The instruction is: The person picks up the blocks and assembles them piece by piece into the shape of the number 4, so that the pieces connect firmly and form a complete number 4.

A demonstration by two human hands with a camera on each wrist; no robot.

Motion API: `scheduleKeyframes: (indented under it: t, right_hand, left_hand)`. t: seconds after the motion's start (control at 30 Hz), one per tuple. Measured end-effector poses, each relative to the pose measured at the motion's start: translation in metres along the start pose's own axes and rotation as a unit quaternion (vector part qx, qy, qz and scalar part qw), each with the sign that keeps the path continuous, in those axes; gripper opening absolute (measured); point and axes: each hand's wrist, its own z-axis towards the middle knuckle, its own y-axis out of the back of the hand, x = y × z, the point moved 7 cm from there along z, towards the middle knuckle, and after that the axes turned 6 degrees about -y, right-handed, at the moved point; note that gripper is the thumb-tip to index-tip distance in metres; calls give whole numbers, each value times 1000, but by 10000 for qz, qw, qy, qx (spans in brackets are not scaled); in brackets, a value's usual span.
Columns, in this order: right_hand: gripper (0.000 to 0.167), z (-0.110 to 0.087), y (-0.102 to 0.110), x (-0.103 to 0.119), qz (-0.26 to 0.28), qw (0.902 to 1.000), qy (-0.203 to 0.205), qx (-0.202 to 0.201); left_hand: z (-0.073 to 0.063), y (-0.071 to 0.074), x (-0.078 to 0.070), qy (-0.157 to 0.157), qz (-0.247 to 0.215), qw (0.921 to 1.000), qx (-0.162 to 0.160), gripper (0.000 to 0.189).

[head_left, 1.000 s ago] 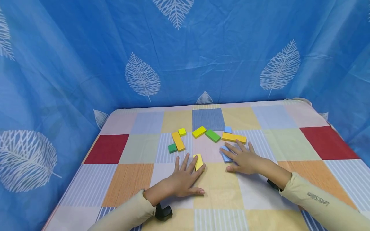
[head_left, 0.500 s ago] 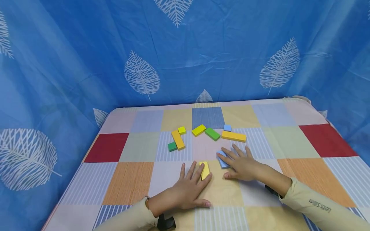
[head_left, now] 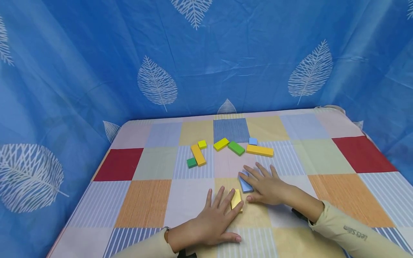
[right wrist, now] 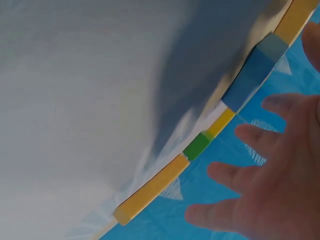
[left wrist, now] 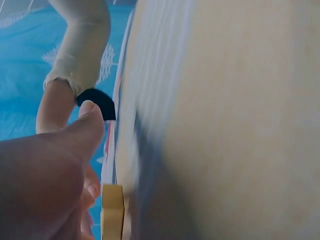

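Note:
On the patchwork cloth (head_left: 190,197), my left hand (head_left: 209,224) lies spread, palm down, with its fingers over a yellow rectangular block (head_left: 236,201). The same block (left wrist: 112,212) shows beyond the thumb in the left wrist view. To the right, my right hand (head_left: 271,188) has its fingers fanned out over a light blue rectangular block (head_left: 246,185). In the right wrist view those fingers are straight, above the blue block (right wrist: 252,75). The two blocks lie close together, blue a little farther back than yellow.
Behind the hands lie an orange block (head_left: 198,155) with a small yellow block (head_left: 202,144) and a dark green block (head_left: 191,163). Right of them are a longer yellow block (head_left: 221,144), a green block (head_left: 236,148), an orange bar (head_left: 260,151) and a small blue block (head_left: 253,141). A blue leaf-patterned curtain (head_left: 258,71) hangs behind.
My left hand has slid right and toward me, and the yellow block has moved with it. My right hand and the light blue block have shifted slightly left and nearer.

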Motion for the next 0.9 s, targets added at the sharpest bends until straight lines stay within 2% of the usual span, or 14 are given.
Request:
scheduleKeyframes:
  t: [0.13, 0.4, 0.7, 0.9]
  right_hand:
    - [75, -4, -3, -2, 66, 9999, -71, -100]
    - [75, -11, -5, 0, -1, 9997, -73, 254]
    - [75, -4, -3, 12, -59, 10000, 18, -12]
    - [75, 0, -1, 11, -111, 9999, -59, 110]
  left_hand:
    - [-4, -2, 2, 26, -85, 10000, -22, 82]
    - [-6, -2, 4, -75, -132, 9999, -11, 82]
    - [-6, 2, 2, -101, 39, 9995, -310, 80]
    - [-5, 2, 1, -140, 114, 9994, -305, 81]
